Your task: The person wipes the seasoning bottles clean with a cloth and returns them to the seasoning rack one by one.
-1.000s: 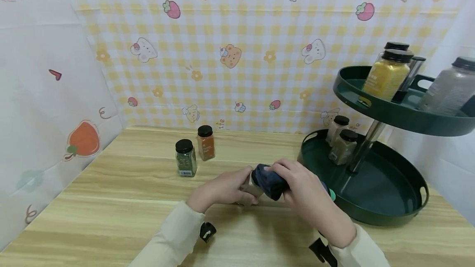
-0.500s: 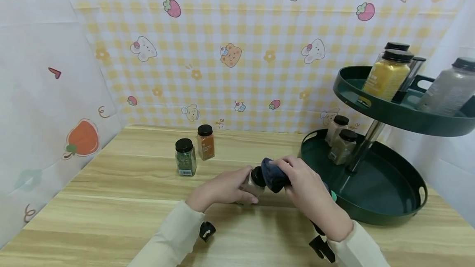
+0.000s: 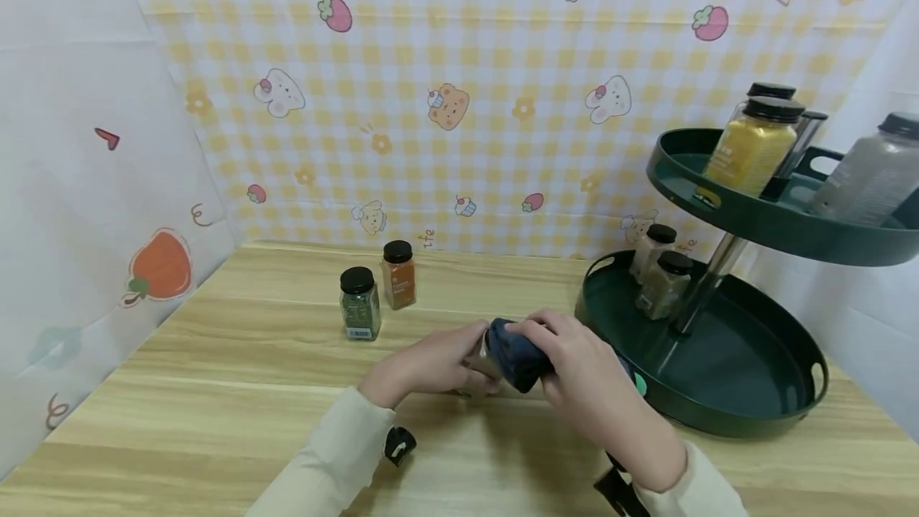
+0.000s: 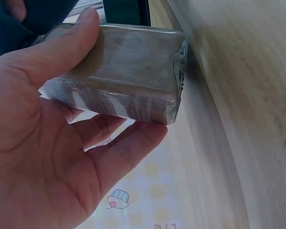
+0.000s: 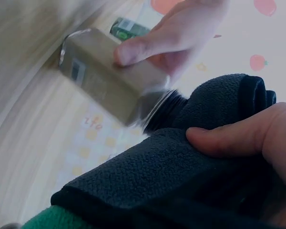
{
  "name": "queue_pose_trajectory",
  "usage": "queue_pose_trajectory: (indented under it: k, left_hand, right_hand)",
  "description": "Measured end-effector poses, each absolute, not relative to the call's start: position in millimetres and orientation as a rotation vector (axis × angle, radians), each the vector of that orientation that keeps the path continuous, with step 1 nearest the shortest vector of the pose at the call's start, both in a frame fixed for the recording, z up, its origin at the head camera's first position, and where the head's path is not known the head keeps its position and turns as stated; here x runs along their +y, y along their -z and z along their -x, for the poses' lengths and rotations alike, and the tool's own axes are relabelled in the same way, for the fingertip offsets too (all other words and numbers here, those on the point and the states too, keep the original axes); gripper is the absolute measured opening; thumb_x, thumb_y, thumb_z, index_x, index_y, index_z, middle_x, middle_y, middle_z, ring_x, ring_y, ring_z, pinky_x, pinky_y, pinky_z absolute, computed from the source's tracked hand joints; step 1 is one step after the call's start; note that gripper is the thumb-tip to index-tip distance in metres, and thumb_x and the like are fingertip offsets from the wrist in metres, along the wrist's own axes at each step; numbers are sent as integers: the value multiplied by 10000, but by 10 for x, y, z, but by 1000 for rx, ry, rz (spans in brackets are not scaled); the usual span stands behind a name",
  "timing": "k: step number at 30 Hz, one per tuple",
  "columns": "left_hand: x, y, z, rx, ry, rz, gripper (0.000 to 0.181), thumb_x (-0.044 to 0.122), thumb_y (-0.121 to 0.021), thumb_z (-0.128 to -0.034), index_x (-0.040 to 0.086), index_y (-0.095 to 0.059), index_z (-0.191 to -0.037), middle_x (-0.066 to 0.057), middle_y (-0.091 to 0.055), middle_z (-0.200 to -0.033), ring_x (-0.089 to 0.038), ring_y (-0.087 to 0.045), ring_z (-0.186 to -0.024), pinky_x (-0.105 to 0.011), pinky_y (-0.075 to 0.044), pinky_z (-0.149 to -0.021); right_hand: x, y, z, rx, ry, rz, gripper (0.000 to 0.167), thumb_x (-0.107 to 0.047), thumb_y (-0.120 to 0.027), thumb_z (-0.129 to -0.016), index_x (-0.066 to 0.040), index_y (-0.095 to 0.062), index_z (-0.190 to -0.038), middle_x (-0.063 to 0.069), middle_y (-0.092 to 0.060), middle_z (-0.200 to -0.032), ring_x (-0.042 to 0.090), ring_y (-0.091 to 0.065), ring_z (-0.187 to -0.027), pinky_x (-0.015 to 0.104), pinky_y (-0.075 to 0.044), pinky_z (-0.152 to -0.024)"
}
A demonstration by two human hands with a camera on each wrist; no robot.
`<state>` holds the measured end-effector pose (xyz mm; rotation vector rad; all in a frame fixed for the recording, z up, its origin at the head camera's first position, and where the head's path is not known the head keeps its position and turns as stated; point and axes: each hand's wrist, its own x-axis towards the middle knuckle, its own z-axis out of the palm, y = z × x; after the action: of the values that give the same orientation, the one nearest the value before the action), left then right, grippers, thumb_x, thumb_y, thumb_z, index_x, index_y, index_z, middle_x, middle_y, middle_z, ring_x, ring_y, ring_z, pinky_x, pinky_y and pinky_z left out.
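Observation:
A glass spice jar (image 4: pixel 128 62) filled with brown powder lies tilted in my left hand (image 3: pixel 434 363), thumb on one face and fingers round the other side. Its black lid (image 5: pixel 166 112) points toward my right hand (image 3: pixel 585 369). That hand grips a folded dark blue cloth (image 3: pixel 518 353), which presses on the lid and hides most of it in the head view. In the right wrist view, the thumb (image 5: pixel 229 138) lies across the cloth, and a green patch (image 5: pixel 57 218) shows at its lower corner. The right hand's other fingers are mostly hidden.
A jar of green herbs (image 3: pixel 360 305) and an orange-red spice jar (image 3: pixel 399 276) stand at the left on the wooden table (image 3: pixel 215 389). To the right rises a two-tier dark green rack (image 3: pixel 739 417), with jars on both tiers. A patterned curtain (image 3: pixel 488 166) hangs behind.
The cloth moved right, off the lid, half a second ago, baring it, and is now back over it. My left hand keeps the jar in about the same place.

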<state>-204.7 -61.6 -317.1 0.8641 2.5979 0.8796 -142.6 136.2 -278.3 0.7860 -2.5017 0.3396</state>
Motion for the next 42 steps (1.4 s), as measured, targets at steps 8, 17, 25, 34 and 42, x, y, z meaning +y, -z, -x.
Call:
queue_pose_trajectory:
  k: [8, 17, 25, 34, 42]
  left_hand:
    - [-585, 3155, 2046, 2618, -836, -851, 461, 382, -713, -792, 222, -456, -1139, 87, -546, -920, -99, -523, -809, -293, -415, -712]
    - [-572, 3141, 2013, 2661, -817, -855, 488, 389, -723, -781, 195, -458, -1142, 61, -550, -950, -131, -520, -829, -313, -404, -700]
    - [-584, 3160, 2022, 2641, -852, -849, 481, 365, -723, -789, 252, -454, -1172, 49, -575, -1040, -158, -517, -855, -336, -402, -717]
    - [-583, 3170, 2036, 2658, -835, -863, 486, 353, -727, -783, 216, -462, -1166, 36, -589, -1080, -150, -561, -979, -361, -442, -826]
    - [-569, 3158, 2038, 2661, -816, -854, 465, 382, -726, -778, 202, -468, -1122, 73, -566, -999, -110, -550, -910, -323, -435, -794]
  right_hand:
    - [1498, 2861, 1583, -2545, -374, -690, 510, 130, -621, -679, -171, -649, -1089, -3, -613, -1017, 222, -603, -960, 396, -519, -733]
    - [1456, 2822, 1530, -2500, -324, -771, 498, 132, -646, -664, -157, -667, -1068, 15, -610, -985, 209, -607, -912, 379, -521, -740]
    - [1368, 2778, 1419, -2436, -283, -855, 506, 125, -654, -655, -170, -670, -1066, 21, -616, -993, 214, -615, -900, 366, -519, -745]
    - [1387, 2791, 1448, -2512, -346, -757, 530, 146, -604, -653, -180, -665, -1067, -6, -603, -1000, 196, -608, -932, 376, -517, -751]
    - [1454, 2846, 1530, -2571, -330, -635, 502, 124, -628, -676, -165, -653, -1086, 14, -622, -1005, 229, -606, -934, 402, -523, -741]
